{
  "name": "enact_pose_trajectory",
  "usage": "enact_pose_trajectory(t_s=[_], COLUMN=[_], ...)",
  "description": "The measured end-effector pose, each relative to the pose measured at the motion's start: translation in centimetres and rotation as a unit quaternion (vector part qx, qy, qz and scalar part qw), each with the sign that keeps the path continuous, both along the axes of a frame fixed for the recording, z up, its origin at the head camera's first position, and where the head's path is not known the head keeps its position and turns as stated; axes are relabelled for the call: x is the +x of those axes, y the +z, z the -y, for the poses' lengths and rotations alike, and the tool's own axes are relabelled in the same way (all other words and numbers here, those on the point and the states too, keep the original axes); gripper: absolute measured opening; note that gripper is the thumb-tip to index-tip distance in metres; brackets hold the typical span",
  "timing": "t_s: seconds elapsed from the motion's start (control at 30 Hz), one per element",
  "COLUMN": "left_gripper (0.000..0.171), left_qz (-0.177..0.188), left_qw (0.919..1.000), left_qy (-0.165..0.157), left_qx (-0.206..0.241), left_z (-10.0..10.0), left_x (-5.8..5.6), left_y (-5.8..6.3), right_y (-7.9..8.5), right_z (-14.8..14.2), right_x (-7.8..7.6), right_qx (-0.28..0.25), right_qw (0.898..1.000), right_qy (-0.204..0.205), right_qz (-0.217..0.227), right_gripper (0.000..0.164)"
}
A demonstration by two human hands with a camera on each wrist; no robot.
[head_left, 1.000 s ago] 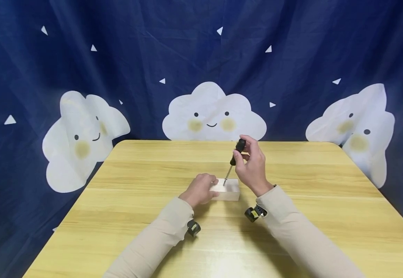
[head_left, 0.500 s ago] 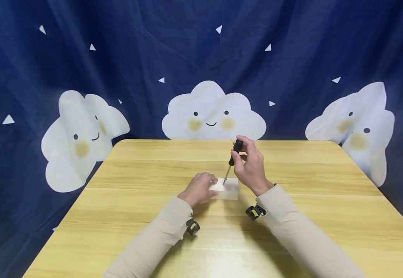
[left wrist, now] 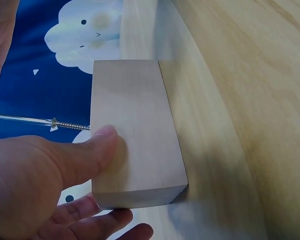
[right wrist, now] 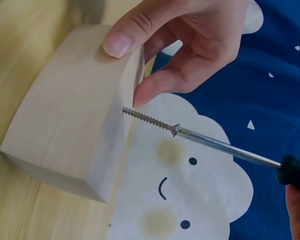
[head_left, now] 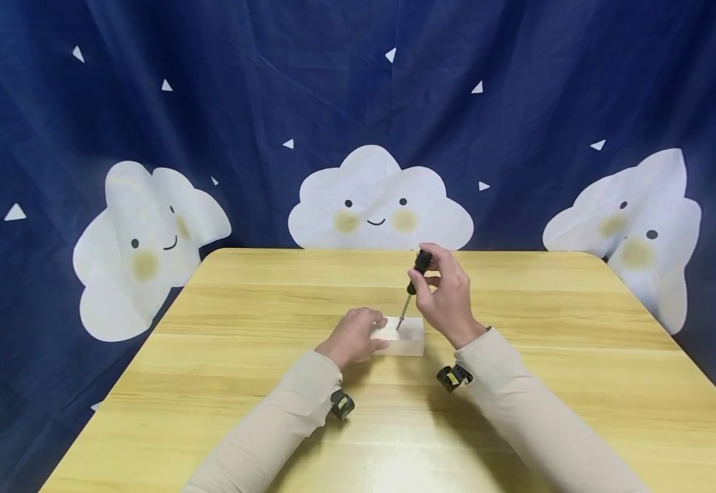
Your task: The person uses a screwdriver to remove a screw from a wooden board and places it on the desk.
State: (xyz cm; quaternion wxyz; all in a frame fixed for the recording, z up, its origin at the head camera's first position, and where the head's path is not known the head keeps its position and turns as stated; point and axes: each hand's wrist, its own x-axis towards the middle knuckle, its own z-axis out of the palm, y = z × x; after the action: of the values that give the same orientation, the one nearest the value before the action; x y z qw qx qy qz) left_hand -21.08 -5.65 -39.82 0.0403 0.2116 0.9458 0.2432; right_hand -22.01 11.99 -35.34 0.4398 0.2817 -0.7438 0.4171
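Observation:
A pale wooden block [head_left: 412,337] lies on the table, its left end gripped by my left hand [head_left: 354,337], thumb on the near side. My right hand [head_left: 447,294] holds a black-handled screwdriver [head_left: 419,268] by its handle, tilted a little to the right. The screwdriver's shaft [right wrist: 230,148] meets the head of a long metal screw [right wrist: 149,119]. The screw's tip touches the block's top face, with most of its thread showing outside the wood. In the left wrist view the screw [left wrist: 72,125] stands just beyond my left thumb [left wrist: 97,152].
The wooden table [head_left: 222,411] extends around the block on every side. Behind it hangs a dark blue curtain [head_left: 240,103] printed with white clouds and small triangles. A black wrist camera [head_left: 342,405] sits under the left cuff, another wrist camera [head_left: 453,377] under the right.
My right fingers have shifted slightly on the screwdriver, and its handle has moved a little to the left. The block and my left hand stay almost in place.

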Motion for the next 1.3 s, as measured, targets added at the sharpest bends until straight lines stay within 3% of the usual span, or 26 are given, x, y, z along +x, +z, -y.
enact_pose_trajectory(t_s=[0.4, 0.67, 1.0, 1.2, 1.3], left_gripper=[0.043, 0.042, 0.043, 0.041, 0.041], left_qz=[0.007, 0.003, 0.007, 0.006, 0.007], left_qw=[0.9999, 1.0000, 1.0000, 1.0000, 0.9999], left_qy=[0.005, 0.005, 0.002, 0.003, 0.004], left_qx=[0.010, 0.003, 0.003, 0.007, 0.009], left_z=[0.02, -0.02, -0.09, -0.03, -0.03], left_x=[-0.08, -0.13, -0.05, 0.03, 0.01], left_y=[-0.12, -0.14, -0.06, 0.05, 0.07], right_y=[0.41, 0.24, 0.33, 0.41, 0.40], right_z=[-0.02, 0.17, 0.38, 0.41, 0.45], right_x=[0.15, 0.21, 0.11, 0.18, 0.18], right_qx=[-0.006, -0.017, -0.034, -0.033, -0.030], right_qw=[1.000, 0.998, 0.998, 0.996, 0.996], right_qy=[-0.013, 0.036, -0.018, 0.043, 0.042], right_qz=[0.018, 0.056, 0.045, 0.071, 0.072], right_gripper=[0.049, 0.047, 0.045, 0.043, 0.044])
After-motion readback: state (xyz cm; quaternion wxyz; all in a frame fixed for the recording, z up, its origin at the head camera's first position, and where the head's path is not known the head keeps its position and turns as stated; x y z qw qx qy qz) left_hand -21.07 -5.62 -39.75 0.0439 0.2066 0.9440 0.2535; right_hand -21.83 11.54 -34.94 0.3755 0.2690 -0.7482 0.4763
